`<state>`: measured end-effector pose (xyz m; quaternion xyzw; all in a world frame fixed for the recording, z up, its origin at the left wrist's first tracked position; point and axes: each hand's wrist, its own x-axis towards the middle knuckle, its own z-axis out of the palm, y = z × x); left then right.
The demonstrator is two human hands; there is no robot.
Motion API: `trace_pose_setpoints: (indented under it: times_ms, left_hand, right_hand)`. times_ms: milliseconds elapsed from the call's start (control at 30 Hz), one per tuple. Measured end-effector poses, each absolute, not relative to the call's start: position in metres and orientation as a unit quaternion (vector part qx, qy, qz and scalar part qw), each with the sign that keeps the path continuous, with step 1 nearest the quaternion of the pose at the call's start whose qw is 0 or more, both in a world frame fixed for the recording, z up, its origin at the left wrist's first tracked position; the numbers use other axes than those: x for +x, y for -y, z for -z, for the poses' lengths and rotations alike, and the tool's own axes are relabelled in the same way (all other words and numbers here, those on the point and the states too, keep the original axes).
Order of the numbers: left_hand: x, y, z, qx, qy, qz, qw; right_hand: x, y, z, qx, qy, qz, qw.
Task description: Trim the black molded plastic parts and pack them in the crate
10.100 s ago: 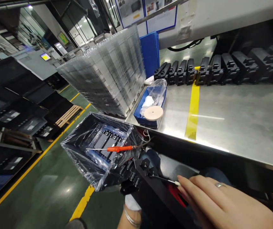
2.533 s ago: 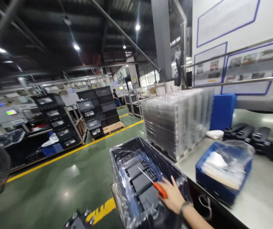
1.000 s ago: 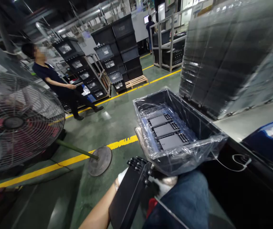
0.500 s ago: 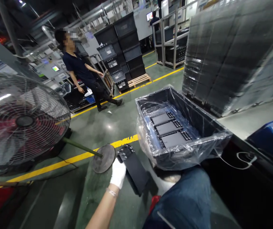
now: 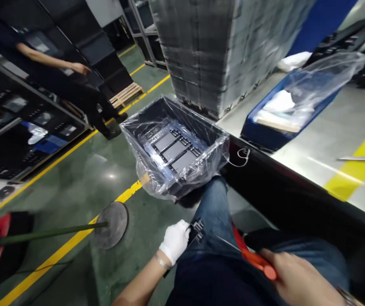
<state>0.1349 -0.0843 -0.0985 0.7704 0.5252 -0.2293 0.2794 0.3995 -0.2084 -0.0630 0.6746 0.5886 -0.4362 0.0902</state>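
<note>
Holding a black part in your gloved left hand, low centre frame over your lap; your bare right hand, lower right, grips an orange-handled screwdriver.

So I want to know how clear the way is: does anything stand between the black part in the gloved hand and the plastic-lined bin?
Nothing visible does. The left hand holds the black part beside the person's knee, below the plastic-lined bin. The bin's top is open, with three flat black parts lying inside.
</note>
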Motion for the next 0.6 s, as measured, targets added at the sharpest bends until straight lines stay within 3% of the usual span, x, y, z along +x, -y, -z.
trace_pose_setpoints:
  times_ms: [367, 600]
  left_hand:
    - [0.126, 0.093, 0.101, 0.762, -0.532, 0.247, 0.274]
    - [0.112, 0.09, 0.125, 0.727, -0.578, 0.15, 0.338]
  right_hand:
    - [0.376, 0.174, 0.076, 0.68, -0.584, 0.429, 0.109]
    - [0.39, 0.186, 0.084, 0.685, -0.594, 0.414, 0.076]
